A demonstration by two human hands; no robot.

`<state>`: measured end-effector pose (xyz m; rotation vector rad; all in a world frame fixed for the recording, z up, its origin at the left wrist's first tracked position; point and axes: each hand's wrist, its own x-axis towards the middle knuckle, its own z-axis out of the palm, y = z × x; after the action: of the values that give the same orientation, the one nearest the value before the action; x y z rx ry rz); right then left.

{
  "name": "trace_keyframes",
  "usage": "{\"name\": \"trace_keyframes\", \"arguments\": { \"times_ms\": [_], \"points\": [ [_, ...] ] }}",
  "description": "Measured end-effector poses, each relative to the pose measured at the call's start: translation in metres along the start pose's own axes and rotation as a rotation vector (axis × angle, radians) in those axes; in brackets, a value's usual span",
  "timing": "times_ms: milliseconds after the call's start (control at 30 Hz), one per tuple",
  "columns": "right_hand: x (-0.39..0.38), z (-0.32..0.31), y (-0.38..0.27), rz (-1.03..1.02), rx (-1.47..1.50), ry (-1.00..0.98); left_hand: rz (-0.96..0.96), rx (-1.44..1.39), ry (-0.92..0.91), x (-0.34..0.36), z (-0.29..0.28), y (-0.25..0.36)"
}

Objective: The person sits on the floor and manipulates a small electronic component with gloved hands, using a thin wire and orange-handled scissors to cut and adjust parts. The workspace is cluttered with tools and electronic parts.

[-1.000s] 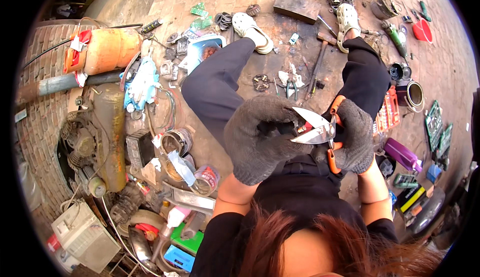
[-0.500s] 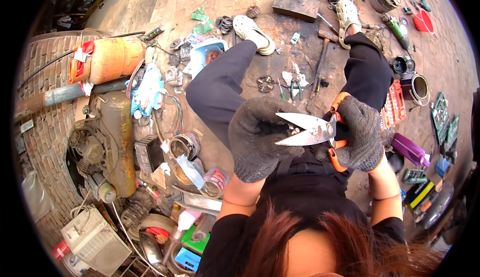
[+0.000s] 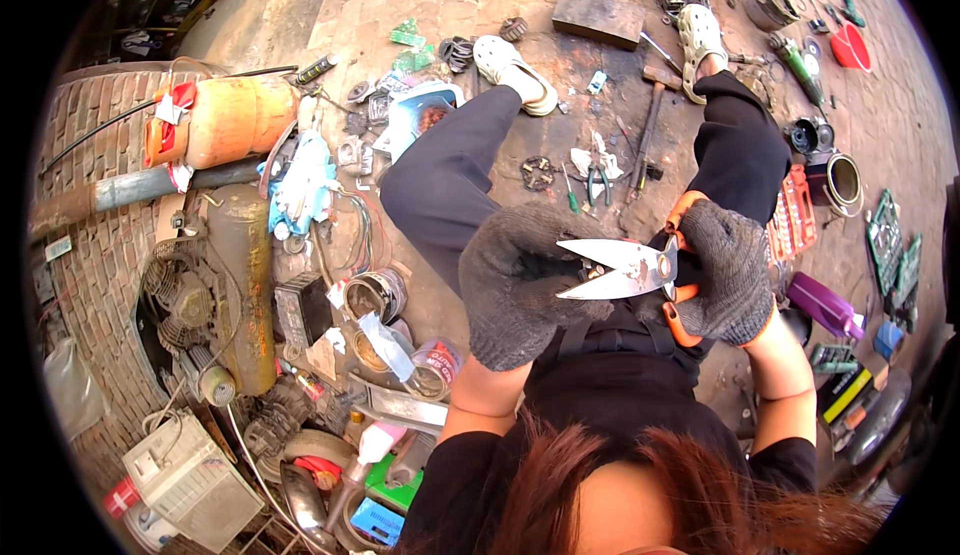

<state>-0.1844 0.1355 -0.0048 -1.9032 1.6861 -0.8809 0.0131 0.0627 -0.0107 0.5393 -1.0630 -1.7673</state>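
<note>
Above the lap, the gloved right hand (image 3: 728,275) clamps the orange-handled snips (image 3: 640,270) (blades apart, pointing to nine o'clock), whose tips meet the left hand (image 3: 520,290), fingers curled together.

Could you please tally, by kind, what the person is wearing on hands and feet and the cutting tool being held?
Grey knit gloves: 2, on the left hand and the right hand
Pale clogs: 2, left clog and right clog
Orange-handled snips: 1, in the right hand's grip, blades open toward the left hand
Total: 5
</note>
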Motion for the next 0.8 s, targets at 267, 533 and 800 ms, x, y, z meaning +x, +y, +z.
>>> {"name": "trace_keyframes", "arguments": {
  "times_ms": [267, 533, 800],
  "points": [
    [-0.001, 0.002, 0.002, -0.031, 0.000, 0.001, -0.048, -0.071, -0.011, -0.001, -0.001, 0.003],
    [-0.007, 0.004, 0.005, -0.033, -0.087, -0.016, 0.000, 0.352, 0.075, 0.000, 0.010, 0.011],
    [-0.006, 0.008, 0.007, 0.032, -0.010, -0.009, 0.255, 0.687, -0.014, 0.005, 0.001, 0.014]
  ]
}}
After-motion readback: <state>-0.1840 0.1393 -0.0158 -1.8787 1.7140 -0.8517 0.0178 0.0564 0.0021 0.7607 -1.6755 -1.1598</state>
